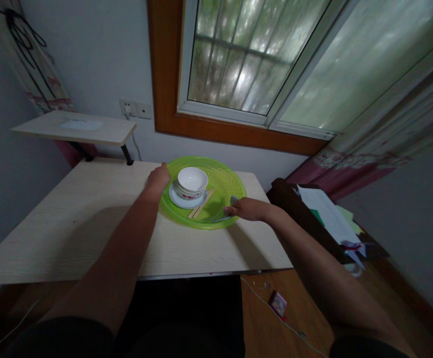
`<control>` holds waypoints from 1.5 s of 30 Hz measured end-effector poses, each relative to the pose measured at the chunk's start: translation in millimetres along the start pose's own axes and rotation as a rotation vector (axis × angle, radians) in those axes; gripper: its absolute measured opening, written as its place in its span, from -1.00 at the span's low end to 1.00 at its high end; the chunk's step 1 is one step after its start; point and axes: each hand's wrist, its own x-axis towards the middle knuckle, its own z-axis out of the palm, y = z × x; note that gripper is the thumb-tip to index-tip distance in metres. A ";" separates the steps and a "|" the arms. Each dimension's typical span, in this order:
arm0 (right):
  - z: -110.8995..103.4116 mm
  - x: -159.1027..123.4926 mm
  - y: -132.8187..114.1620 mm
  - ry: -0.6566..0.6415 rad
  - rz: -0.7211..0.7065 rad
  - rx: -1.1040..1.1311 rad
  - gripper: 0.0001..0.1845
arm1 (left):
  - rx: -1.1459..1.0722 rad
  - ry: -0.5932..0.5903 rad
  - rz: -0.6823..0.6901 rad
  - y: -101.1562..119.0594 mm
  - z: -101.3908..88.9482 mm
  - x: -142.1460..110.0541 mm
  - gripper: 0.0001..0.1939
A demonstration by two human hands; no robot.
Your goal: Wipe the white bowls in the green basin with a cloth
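The tray (224, 184) rests on the table (201, 256), the left hand (159, 178) touching its rim, grip unclear; the right hand (248, 208) pinches a blurred grey item (233, 200). Between them lie chopsticks (202, 203) and bowls (193, 179) on a plate (182, 203). A shelf (108, 127) stands back left.

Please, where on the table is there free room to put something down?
Bare table left of the left forearm, before the raised shelf; also between the tray and the front edge. Crowded: the tray's left and middle, with stacked bowls, plate, chopsticks.

left arm (127, 248) — outstretched, left fingers (165, 174) partly hidden | right arm (313, 253) — angled inward, right fingers (236, 209) pinched
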 end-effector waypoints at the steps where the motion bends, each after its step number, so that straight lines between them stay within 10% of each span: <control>1: 1.3 3.5 7.8 0.027 0.027 -0.027 -0.29 | -0.002 0.002 0.005 -0.1 0.0 0.2 -0.54; 7: 6.4 43.2 47.5 0.380 0.110 -0.171 -0.40 | -0.020 -0.001 0.014 -1.3 1.7 3.1 -0.54; 26: 19.2 112.7 84.1 0.709 -0.020 0.002 -0.61 | -0.091 -0.002 -0.010 -1.9 2.7 0.8 -0.54; 45: 9.5 137.3 91.8 0.666 -0.183 -0.072 -0.62 | -0.184 -0.015 0.038 -31.9 -1.0 -51.7 -0.49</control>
